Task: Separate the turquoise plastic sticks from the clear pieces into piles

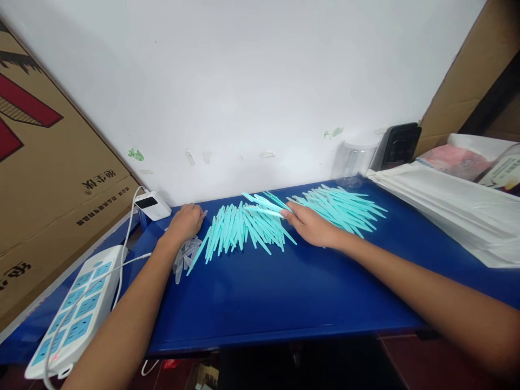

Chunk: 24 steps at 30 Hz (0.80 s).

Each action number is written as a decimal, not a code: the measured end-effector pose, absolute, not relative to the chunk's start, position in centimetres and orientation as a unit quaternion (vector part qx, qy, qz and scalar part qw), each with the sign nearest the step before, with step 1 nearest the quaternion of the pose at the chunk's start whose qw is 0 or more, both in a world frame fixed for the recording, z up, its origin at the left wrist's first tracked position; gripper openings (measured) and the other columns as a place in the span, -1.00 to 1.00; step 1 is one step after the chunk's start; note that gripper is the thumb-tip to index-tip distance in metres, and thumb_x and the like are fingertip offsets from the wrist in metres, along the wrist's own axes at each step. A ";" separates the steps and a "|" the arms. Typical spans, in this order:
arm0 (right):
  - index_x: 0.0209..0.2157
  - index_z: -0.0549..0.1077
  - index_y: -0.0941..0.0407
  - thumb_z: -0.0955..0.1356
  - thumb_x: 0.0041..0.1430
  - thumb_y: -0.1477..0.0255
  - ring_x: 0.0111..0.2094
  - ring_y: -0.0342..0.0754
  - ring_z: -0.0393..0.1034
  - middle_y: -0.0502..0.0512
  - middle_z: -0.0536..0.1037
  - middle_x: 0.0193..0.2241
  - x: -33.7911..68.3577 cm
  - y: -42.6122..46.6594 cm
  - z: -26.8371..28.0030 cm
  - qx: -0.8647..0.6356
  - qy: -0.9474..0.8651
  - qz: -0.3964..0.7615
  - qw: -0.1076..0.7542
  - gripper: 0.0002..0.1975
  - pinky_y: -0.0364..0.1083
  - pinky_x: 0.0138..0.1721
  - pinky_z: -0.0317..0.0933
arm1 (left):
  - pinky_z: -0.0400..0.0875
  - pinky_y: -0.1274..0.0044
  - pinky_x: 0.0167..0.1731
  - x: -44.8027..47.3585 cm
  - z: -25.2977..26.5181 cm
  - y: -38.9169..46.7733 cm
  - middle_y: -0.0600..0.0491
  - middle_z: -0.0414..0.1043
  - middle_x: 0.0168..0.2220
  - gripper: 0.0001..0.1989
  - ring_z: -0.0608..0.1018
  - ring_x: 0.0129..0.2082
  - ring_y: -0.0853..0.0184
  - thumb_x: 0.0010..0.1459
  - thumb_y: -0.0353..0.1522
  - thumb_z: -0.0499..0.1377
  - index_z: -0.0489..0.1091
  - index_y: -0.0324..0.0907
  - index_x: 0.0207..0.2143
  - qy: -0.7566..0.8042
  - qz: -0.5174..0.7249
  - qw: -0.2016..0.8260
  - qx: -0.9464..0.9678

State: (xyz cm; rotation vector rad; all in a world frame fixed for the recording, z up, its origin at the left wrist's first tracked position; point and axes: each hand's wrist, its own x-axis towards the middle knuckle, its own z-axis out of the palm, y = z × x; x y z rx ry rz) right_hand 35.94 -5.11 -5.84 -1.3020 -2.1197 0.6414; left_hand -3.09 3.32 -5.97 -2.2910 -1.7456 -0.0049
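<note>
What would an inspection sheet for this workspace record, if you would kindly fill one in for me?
Surface: blue tabletop, glossy.
Job's things: left pile and right pile of turquoise sticks; loose clear pieces beside the left pile.
Clutter: clear jar and stacked white material at the right.
Left hand: by the clear pieces; grip unclear.
Right hand: holds several turquoise sticks.
Cables: one white cable crosses the power strip; another meets a white device.
Surroundings: white wall, marked in patches; cardboard box at the left.
</note>
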 end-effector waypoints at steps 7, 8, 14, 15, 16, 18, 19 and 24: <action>-0.32 0.12 0.01 0.10 0.53 0.19 -0.45 -0.03 0.16 -0.04 0.27 -0.47 36.2 -4.9 -6.2 -0.493 -0.793 0.208 0.291 -0.70 -0.05 -0.37 0.10 | 0.46 0.38 -0.18 -0.2 -5.3 2.3 -0.10 0.62 -0.19 -0.65 0.62 -0.20 0.14 0.35 -0.07 0.11 0.43 -0.17 -0.14 -0.537 -0.231 -0.093 -0.806; -0.32 0.12 0.01 0.10 0.53 0.19 -0.46 -0.02 0.16 -0.04 0.26 -0.48 36.2 -4.8 -6.2 -0.494 -0.794 0.199 0.294 -0.70 -0.05 -0.37 0.09 | 0.47 0.39 -0.19 0.6 -5.1 2.0 -0.10 0.63 -0.19 -0.62 0.63 -0.20 0.16 0.33 -0.04 0.15 0.44 -0.17 -0.13 -0.518 -0.258 -0.138 -0.804; -0.31 0.10 0.01 0.09 0.54 0.16 -0.48 -0.02 0.15 -0.05 0.25 -0.50 36.4 -4.6 -6.6 -0.490 -0.802 0.176 0.292 -0.69 -0.05 -0.40 0.02 | 0.51 0.39 -0.17 3.5 -4.4 0.3 -0.12 0.65 -0.20 -0.54 0.66 -0.18 0.14 0.26 0.01 0.26 0.57 -0.21 -0.11 -0.465 -0.331 -0.236 -0.787; -0.31 0.10 0.01 0.09 0.54 0.17 -0.48 -0.02 0.15 -0.05 0.25 -0.50 36.4 -4.6 -6.6 -0.489 -0.804 0.175 0.290 -0.69 -0.05 -0.40 0.02 | 0.52 0.38 -0.15 3.6 -4.4 0.2 -0.12 0.66 -0.20 -0.54 0.66 -0.18 0.14 0.25 0.01 0.28 0.58 -0.21 -0.10 -0.460 -0.338 -0.255 -0.780; -0.31 0.10 0.01 0.09 0.54 0.17 -0.48 -0.02 0.14 -0.06 0.24 -0.50 36.4 -4.6 -6.6 -0.487 -0.806 0.174 0.289 -0.69 -0.05 -0.40 0.01 | 0.52 0.37 -0.12 3.7 -4.4 0.1 -0.12 0.67 -0.19 -0.54 0.66 -0.17 0.13 0.24 0.00 0.30 0.60 -0.21 -0.10 -0.457 -0.345 -0.275 -0.773; -0.31 0.10 0.01 0.09 0.54 0.17 -0.49 -0.02 0.13 -0.06 0.23 -0.51 36.4 -4.6 -6.7 -0.481 -0.809 0.176 0.289 -0.69 -0.05 -0.40 0.00 | 0.53 0.35 -0.08 3.8 -4.5 -0.1 -0.11 0.67 -0.18 -0.55 0.67 -0.15 0.11 0.23 -0.01 0.32 0.62 -0.20 -0.09 -0.453 -0.353 -0.310 -0.758; -0.31 0.10 0.01 0.09 0.54 0.17 -0.49 -0.03 0.12 -0.07 0.22 -0.50 36.4 -4.6 -6.7 -0.478 -0.810 0.178 0.289 -0.69 -0.05 -0.40 0.01 | 0.53 0.35 -0.07 3.9 -4.5 -0.2 -0.11 0.68 -0.17 -0.55 0.67 -0.14 0.11 0.22 -0.01 0.33 0.63 -0.19 -0.08 -0.452 -0.356 -0.324 -0.751; -0.30 0.15 0.02 0.09 0.54 0.16 -0.44 -0.01 0.19 -0.03 0.31 -0.45 36.5 -4.4 -6.9 -0.466 -0.820 0.178 0.280 -0.68 -0.04 -0.35 0.06 | 0.53 0.34 -0.06 4.3 -4.5 -0.7 -0.09 0.69 -0.23 -0.55 0.66 -0.14 0.11 0.21 -0.01 0.34 0.66 -0.18 -0.10 -0.451 -0.360 -0.343 -0.741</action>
